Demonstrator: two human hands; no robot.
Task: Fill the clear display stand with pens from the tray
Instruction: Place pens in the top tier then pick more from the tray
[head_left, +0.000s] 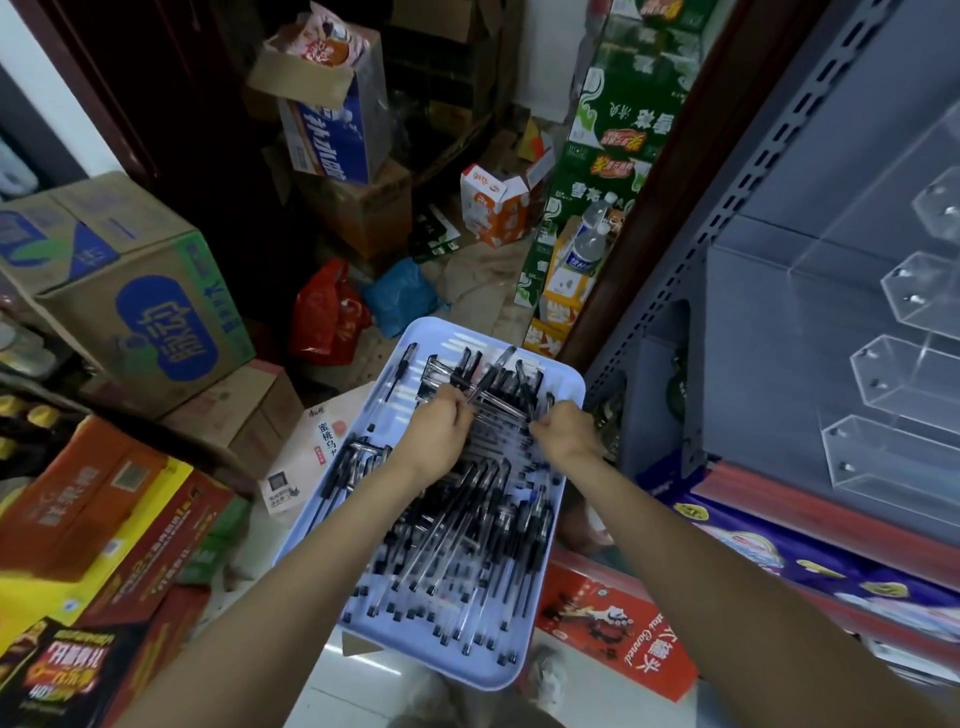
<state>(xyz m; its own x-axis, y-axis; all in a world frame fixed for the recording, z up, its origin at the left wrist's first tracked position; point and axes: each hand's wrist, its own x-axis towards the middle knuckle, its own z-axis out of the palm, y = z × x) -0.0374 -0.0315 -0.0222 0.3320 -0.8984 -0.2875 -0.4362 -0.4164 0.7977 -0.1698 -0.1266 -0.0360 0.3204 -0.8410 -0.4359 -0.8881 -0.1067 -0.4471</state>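
Both hands work the tray (563, 387), centre frame. Left hand (439, 434) w/ curled grip on pens (467, 514); right hand (563, 434) pinches more, we judge to gather a bunch. Stand (883, 364), right edge, looks empty, part cut off. Fingertips hidden; pen count unclear.

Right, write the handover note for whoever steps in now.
Left hand: gripping a bunch of pens over the tray.
Right hand: pinching pens at the tray's far end.
Tray: full of loose black pens, set among boxes on the floor.
Stand: on the shelf to the right, visible pockets look empty.
Done: nothing loaded that shows.
Left: gather a bunch, carry it to the stand, fill each pocket.
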